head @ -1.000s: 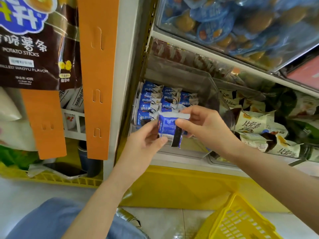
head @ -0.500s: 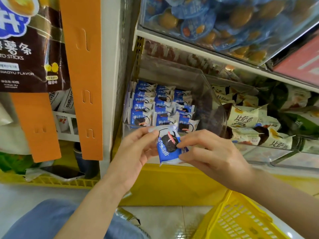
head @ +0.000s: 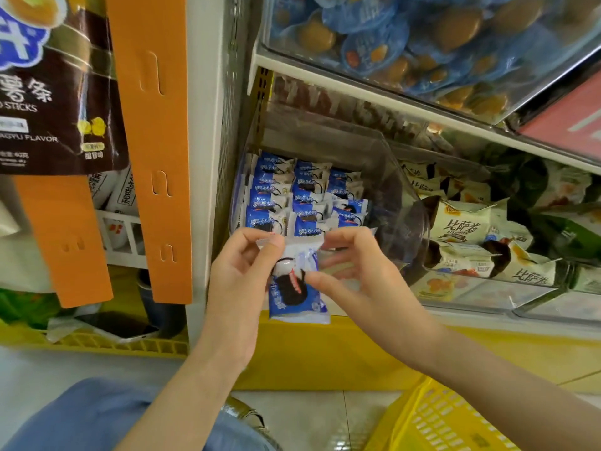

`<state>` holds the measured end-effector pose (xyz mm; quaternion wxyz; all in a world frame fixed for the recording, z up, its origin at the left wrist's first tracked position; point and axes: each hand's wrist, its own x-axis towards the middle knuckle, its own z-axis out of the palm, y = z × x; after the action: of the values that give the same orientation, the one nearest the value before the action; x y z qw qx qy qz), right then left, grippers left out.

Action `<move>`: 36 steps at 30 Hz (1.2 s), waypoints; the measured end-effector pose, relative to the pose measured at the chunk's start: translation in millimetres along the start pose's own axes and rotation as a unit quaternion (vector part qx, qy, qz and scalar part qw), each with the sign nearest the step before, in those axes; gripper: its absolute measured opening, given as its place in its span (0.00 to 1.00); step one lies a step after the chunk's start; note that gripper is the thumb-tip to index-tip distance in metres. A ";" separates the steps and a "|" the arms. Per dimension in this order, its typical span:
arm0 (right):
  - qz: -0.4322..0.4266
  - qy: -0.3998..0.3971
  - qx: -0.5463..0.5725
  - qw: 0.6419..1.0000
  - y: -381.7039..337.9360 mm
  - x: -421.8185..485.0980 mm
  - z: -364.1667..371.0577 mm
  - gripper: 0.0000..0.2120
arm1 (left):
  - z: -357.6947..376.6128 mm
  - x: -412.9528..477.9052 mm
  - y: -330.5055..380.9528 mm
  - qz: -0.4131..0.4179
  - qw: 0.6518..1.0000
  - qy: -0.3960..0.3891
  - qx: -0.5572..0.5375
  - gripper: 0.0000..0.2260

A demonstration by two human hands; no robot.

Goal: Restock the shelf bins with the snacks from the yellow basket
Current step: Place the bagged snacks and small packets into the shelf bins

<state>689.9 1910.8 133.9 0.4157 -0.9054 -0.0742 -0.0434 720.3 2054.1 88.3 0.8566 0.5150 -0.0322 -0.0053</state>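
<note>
Far left hangs a brown potato-stick bag (head: 58, 92), with orange hanging strips (head: 156, 157) beside it; neither belongs to the task. Left hand (head: 240, 281): thumb and fingers pinch the top-left seal of one blue cookie packet (head: 294, 284). The packet hangs in front of the shelf edge, between both hands, printed face toward the camera. Its long axis runs near-to-far in the view, top seal toward the shelf and bottom seal hanging free. Right hand (head: 354, 275): thumb pressed on the packet's right edge, fingers curled behind the top seal, so both hands grasp it. The target clear bin (head: 395, 177) lies directly beyond the hands, and the packet's top seal overlaps its front lip in the view. Inside, matching blue packets (head: 292, 196) stand in three rows; the right row looks shorter, with bare space at the right. Judgement: the right hand is nearer that gap, so a short forward push should seat the packet. Further right is a bin of cream packets (head: 471, 229). The yellow basket (head: 439, 418) sits near right, contents not visible.
</note>
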 end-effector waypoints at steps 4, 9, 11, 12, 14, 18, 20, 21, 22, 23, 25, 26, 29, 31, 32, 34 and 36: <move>0.035 -0.072 0.048 0.996 -7.2 12.1 5.6 0.14 | -2.9 0.7 2.7 0.036 0.999 0.007 0.037 0.09; 0.033 -0.078 0.094 0.992 -6.0 15.7 -1.3 0.14 | -5.0 2.5 9.0 -0.006 0.992 -0.052 0.119 0.18; 0.046 -0.043 0.156 0.986 -2.2 16.7 -6.0 0.12 | -4.8 3.7 9.3 -0.061 0.988 -0.075 0.119 0.24; 0.057 -0.027 0.187 0.980 -0.1 16.9 -9.0 0.12 | -4.4 3.7 8.9 -0.078 0.988 -0.080 0.104 0.26; 0.069 -0.021 0.208 0.975 4.3 16.1 -15.2 0.14 | -3.6 3.5 8.0 -0.087 0.991 -0.074 0.065 0.25; 0.049 -0.038 0.125 0.990 6.6 10.3 -21.7 0.23 | -4.5 4.3 9.5 0.001 0.982 -0.077 0.170 0.19; 0.022 -0.026 0.062 0.997 5.9 9.1 -26.1 0.20 | -4.5 2.8 10.7 0.046 0.962 -0.102 0.250 0.19; 0.012 -0.024 0.028 0.999 5.2 9.2 -28.2 0.17 | -4.4 1.5 10.6 0.057 0.952 -0.112 0.278 0.20; 0.006 -0.027 -0.001 1.000 4.3 9.5 -29.7 0.15 | -4.3 0.1 10.6 0.065 0.946 -0.117 0.297 0.22; 0.003 -0.034 -0.021 0.999 3.3 9.9 -30.6 0.13 | -4.5 -0.8 11.2 0.074 0.941 -0.120 0.308 0.23; -0.004 -0.055 -0.038 0.998 0.3 11.8 -32.2 0.13 | -5.3 -0.5 13.5 0.102 0.930 -0.121 0.331 0.25; -0.007 -0.062 -0.047 0.997 -2.5 13.9 -34.7 0.13 | -6.2 1.2 14.9 0.126 0.920 -0.116 0.353 0.25; -0.018 -0.022 -0.082 0.996 -8.7 27.8 -50.4 0.10 | -10.4 12.7 17.5 0.212 0.867 -0.088 0.442 0.22; -0.021 0.050 -0.086 0.995 -5.6 44.9 -63.4 0.05 | -14.1 20.4 17.3 0.249 0.818 -0.064 0.514 0.19; -0.016 0.073 -0.089 0.993 -2.4 54.7 -67.7 0.05 | -15.8 23.3 15.3 0.261 0.794 -0.059 0.546 0.17; 0.017 0.062 -0.109 0.992 5.8 74.4 -68.5 0.06 | -16.6 26.1 9.5 0.278 0.750 -0.069 0.596 0.12; 0.045 -0.001 -0.146 0.988 13.2 91.3 -59.8 0.06 | -15.2 25.9 4.9 0.286 0.728 -0.078 0.619 0.08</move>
<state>781.1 1865.8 175.7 0.2808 -0.9588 -0.0267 -0.0337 747.0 2068.8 86.8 0.3036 0.8949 -0.2409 0.2210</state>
